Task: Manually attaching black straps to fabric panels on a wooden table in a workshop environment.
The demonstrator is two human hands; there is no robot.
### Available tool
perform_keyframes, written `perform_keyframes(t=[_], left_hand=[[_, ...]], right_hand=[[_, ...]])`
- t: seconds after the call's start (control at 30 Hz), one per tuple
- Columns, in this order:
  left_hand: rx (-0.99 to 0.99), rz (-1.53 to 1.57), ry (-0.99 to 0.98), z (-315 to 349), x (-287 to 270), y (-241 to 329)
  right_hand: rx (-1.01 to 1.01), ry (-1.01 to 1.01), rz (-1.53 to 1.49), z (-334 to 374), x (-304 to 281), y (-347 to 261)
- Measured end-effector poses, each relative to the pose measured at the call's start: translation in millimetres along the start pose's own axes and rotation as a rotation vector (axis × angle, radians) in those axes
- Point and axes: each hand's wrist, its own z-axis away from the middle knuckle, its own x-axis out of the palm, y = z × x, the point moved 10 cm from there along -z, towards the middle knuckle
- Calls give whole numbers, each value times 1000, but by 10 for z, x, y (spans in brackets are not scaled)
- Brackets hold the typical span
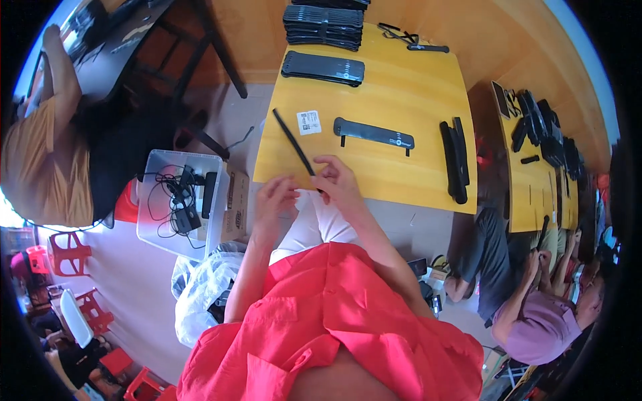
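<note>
My right hand (pixel 339 182) pinches the lower end of a long thin black strip (pixel 292 139), which slants up to the left over the near edge of the yellow table (pixel 388 177). Beside it, my left hand (pixel 275 199) has its fingers loosely curved and apart, and I see nothing held in it. A flat black bar-shaped panel (pixel 374 134) lies beyond my right hand, with two short black tabs sticking out along its near side. To the left of that panel rests a small white printed label sheet (pixel 309 123).
Black panels (pixel 324 68) and a taller stack (pixel 323 30) sit at the table's far left. Long black pieces (pixel 455 160) lie at its right edge, black straps (pixel 398 33) at the back. A clear bin (pixel 147 214) of cables stands left. People work on both sides.
</note>
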Motion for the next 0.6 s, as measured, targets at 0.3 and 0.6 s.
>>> perform_keyframes(t=[0.3,0.6], left_hand=[[-194,116,-395,116,1214,82],[-142,88,-422,244,1629,178]], right_hand=[[-288,125,249,634,-526,-812],[-407,154,294,891,-859,-1059]])
